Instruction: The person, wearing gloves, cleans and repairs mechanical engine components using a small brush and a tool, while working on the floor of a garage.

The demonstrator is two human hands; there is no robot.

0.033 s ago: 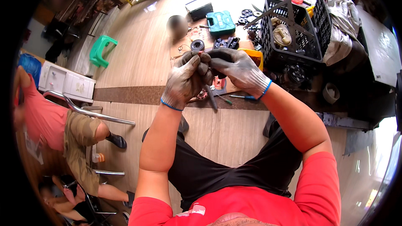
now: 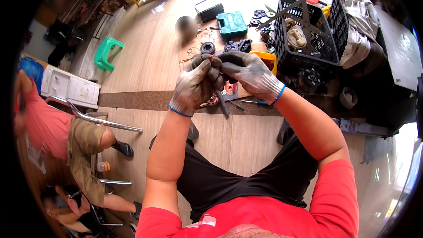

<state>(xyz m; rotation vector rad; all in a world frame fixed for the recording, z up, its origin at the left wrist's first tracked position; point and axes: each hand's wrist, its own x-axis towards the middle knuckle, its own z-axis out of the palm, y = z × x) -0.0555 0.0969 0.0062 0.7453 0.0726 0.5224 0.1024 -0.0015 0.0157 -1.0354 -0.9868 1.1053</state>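
Dirty white-and-grey work gloves with blue cuffs cover both my hands. My left hand (image 2: 194, 81) is closed, its fingers curled and pressed together. Against its fingertips comes my right hand (image 2: 253, 71), also closed, thumb and fingers brought together. A tiny reddish bit (image 2: 211, 56) shows at the left fingertips; its kind is too small to make out, and the fingers hide most of what lies between the hands. Just below them on the floor is a dark, handle-like bar (image 2: 222, 103). A green-handled screwdriver (image 2: 236, 104) and a blue-handled screwdriver (image 2: 255, 102) lie beside it.
Beyond my hands lie a black ring-shaped part (image 2: 207, 47), a teal tool case (image 2: 232, 23) and a yellow bin (image 2: 269, 59). Black crates (image 2: 304, 55) of parts stand at right. A green stool (image 2: 105, 53) stands at left, near a seated person (image 2: 48, 123) and metal chair rails.
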